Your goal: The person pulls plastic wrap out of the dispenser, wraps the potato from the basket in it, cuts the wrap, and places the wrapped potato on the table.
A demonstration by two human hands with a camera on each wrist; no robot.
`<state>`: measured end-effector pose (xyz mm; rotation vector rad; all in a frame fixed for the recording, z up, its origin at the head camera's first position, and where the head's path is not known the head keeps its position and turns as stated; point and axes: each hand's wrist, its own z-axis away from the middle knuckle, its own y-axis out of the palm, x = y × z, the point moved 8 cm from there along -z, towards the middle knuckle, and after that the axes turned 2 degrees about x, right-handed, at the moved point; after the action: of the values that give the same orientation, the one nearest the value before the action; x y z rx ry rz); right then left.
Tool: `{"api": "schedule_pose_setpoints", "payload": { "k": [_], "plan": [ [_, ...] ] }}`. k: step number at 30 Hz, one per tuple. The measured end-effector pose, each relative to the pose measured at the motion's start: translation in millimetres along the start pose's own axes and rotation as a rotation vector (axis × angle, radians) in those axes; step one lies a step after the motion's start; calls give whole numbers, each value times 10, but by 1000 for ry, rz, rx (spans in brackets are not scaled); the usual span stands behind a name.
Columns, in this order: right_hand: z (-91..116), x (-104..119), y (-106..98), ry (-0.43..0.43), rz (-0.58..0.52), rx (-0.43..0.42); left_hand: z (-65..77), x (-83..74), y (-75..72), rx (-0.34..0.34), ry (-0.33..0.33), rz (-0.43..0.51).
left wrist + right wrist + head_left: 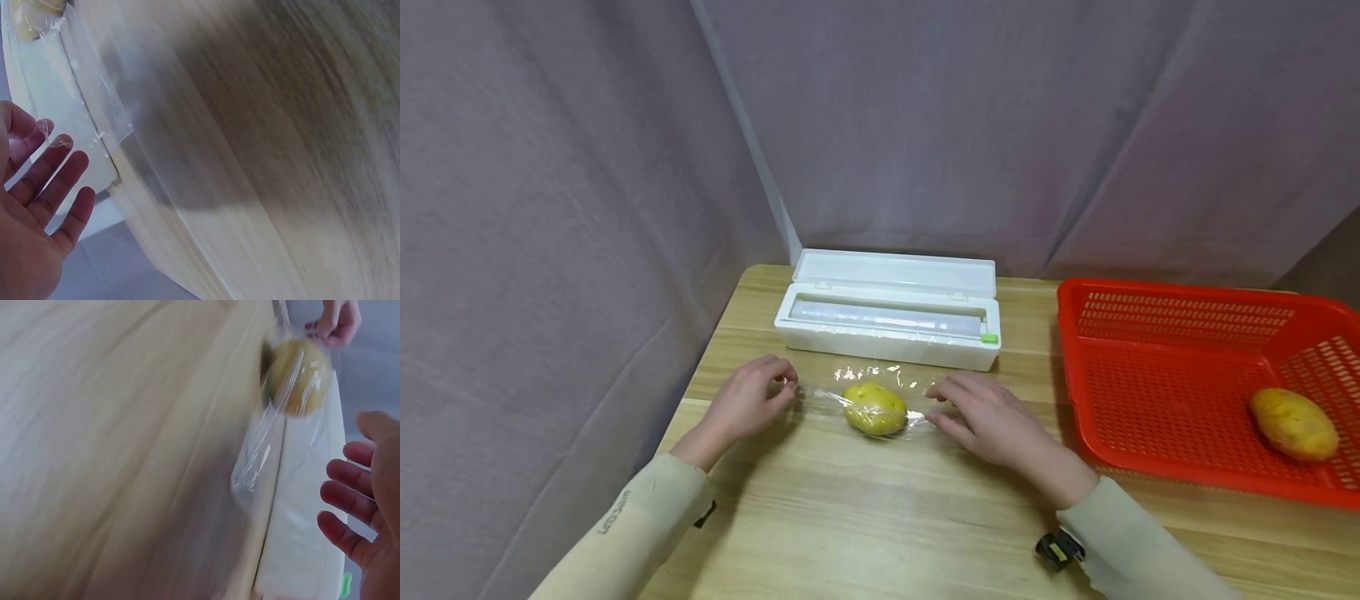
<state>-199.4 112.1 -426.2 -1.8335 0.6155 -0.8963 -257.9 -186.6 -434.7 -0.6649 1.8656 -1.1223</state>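
Reaches over the table (850, 517) with both sleeved forearms (625, 542), slanted inward from the lower corners, with the backs of both hands upward. With the left hand (748, 400), pinches the film (823, 398) at its left end between thumb and index finger, spreading the other fingers loosely. Holds the right hand (988, 421) relaxed and unclenched near the film's right end, with thumb extended and fingers slightly bent and apart; cannot tell of any contact with the film there. Has the potato (874, 408) resting on the table between both hands, just in front of the white box (887, 346). Looks yellow, rounded and slightly oblong, with small dark specks on the skin. Sits covered by clear film, creased and glinting across the top and stretched out toward either side. Behind, a roll (887, 319) inside the open box; off to the right, a second potato (1294, 425) in the red basket (1157, 392).
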Motion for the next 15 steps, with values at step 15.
{"api": "schedule_pose_setpoints", "payload": {
  "k": [15],
  "plan": [
    [-241, 265, 182, -149, 4, -6, 14, -154, -37, -26, 29, -129]
  ]
}}
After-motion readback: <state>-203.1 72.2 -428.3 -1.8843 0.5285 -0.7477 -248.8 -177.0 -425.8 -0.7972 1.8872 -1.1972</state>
